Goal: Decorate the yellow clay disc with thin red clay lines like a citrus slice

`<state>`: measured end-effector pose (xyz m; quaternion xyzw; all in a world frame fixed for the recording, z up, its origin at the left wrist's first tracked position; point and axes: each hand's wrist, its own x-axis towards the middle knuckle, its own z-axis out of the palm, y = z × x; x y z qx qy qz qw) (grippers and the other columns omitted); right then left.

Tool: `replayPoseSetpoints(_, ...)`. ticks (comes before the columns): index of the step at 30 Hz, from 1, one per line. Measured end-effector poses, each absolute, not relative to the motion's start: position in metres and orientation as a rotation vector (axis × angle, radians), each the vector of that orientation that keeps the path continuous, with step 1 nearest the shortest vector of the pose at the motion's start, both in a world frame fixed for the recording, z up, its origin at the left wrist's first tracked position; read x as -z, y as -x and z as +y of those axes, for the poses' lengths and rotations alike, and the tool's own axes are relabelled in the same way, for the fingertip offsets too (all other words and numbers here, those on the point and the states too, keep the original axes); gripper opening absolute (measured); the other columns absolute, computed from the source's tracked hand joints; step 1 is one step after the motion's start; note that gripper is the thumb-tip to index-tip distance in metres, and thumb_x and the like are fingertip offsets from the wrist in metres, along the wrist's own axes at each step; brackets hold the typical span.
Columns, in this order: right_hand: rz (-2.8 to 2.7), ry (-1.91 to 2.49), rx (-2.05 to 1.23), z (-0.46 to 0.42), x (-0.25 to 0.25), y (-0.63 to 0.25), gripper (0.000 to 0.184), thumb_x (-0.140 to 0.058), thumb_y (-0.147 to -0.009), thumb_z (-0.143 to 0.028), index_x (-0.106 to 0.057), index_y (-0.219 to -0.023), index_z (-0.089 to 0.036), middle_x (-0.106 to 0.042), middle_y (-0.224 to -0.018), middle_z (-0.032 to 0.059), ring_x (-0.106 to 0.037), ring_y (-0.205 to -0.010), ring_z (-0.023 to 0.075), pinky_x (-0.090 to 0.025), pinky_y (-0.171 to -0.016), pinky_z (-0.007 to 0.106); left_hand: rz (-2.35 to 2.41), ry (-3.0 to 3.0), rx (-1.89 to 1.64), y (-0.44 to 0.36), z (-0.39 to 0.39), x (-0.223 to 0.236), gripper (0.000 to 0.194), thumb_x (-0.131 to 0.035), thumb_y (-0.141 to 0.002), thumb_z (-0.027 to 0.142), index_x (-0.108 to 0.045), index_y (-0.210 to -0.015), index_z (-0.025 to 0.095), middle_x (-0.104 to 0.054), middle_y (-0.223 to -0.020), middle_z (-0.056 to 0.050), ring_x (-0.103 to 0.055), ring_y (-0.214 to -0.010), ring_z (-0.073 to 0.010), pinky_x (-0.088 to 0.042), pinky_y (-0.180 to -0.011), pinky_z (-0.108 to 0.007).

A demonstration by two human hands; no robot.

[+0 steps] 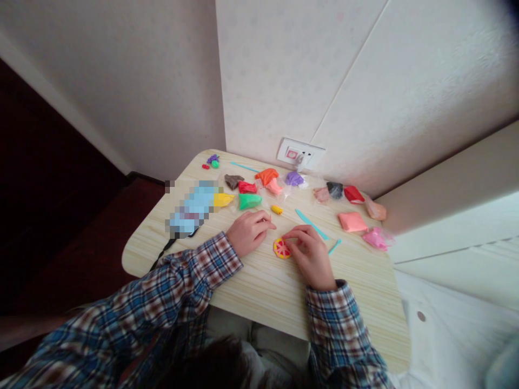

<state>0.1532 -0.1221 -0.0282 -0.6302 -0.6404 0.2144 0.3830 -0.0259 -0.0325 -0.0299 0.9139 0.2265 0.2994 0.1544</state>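
A small round clay disc (277, 249) with a yellow rim and red wedges, split by pale spokes, lies flat on the table. Thumb and forefinger of my right hand (313, 258) are closed together at its right edge, touching it. Left of the disc and slightly apart from it is my left hand (250, 233), its fingers drawn together in a pinch. Something thin and pale seems to show at those fingertips, too small to name. Just beyond the hands lies a short yellow clay roll (276, 209). A light-blue plastic clay knife (311, 224) rests behind my right hand.
Bags of clay line the back, among them green (250, 201), orange (266, 176), purple (294, 179) and salmon (352, 222). A blurred-out phone-like object (194, 208) with a black strap lies left. A wall socket (300, 154) holds a plug. Small clay fruits (213, 160) sit back left.
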Motion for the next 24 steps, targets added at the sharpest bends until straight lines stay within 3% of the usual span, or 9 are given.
replayPoseSetpoints(4, -1.644, 1.617, -0.567, -0.122, 0.029, -0.153, 0.016, -0.055, -0.08, -0.019, -0.069, -0.089, -0.02, -0.057, -0.095, 0.0069, -0.054, -0.085, 0.0191, -0.046, -0.069, 0.033, 0.656, -2.627, -0.858, 0.026, -0.032, 0.03, 0.024, -0.046, -0.082, 0.006, -0.066, -0.094, 0.015, -0.063, -0.094, -0.006, -0.058, -0.088, -0.0161, -0.045, -0.079, -0.031)
replayPoseSetpoints(10, -1.65, 1.582, -0.566, -0.124, 0.028, -0.154, 0.028, -0.047, -0.08, -0.012, -0.07, -0.091, -0.022, -0.057, -0.095, 0.007, -0.054, -0.092, 0.0209, -0.046, -0.081, 0.039, 0.663, -2.636, -0.841, 0.026, -0.033, 0.03, 0.024, -0.047, -0.081, 0.006, -0.066, -0.093, 0.015, -0.063, -0.094, -0.006, -0.058, -0.087, -0.0162, -0.045, -0.079, -0.031)
replayPoseSetpoints(18, -1.773, 1.609, -0.478, -0.126, 0.028, -0.158, 0.038, -0.042, -0.08, -0.008, -0.072, -0.097, -0.025, -0.058, -0.098, 0.007, -0.053, -0.074, 0.0168, -0.046, -0.073, 0.038, 0.675, -2.645, -0.824, 0.026, -0.032, 0.03, 0.024, -0.047, -0.082, 0.007, -0.066, -0.094, 0.015, -0.063, -0.093, -0.006, -0.057, -0.089, -0.0162, -0.045, -0.08, -0.031)
replayPoseSetpoints(24, -1.956, 1.617, -0.337, -0.132, 0.033, -0.164, 0.047, -0.04, -0.08, -0.005, -0.067, -0.109, -0.03, -0.058, -0.111, 0.0069, -0.052, -0.08, 0.0183, -0.045, -0.077, 0.04, 0.672, -2.643, -0.828, 0.026, -0.033, 0.029, 0.024, -0.047, -0.081, 0.006, -0.066, -0.093, 0.015, -0.063, -0.093, -0.005, -0.057, -0.087, -0.0161, -0.045, -0.079, -0.03)
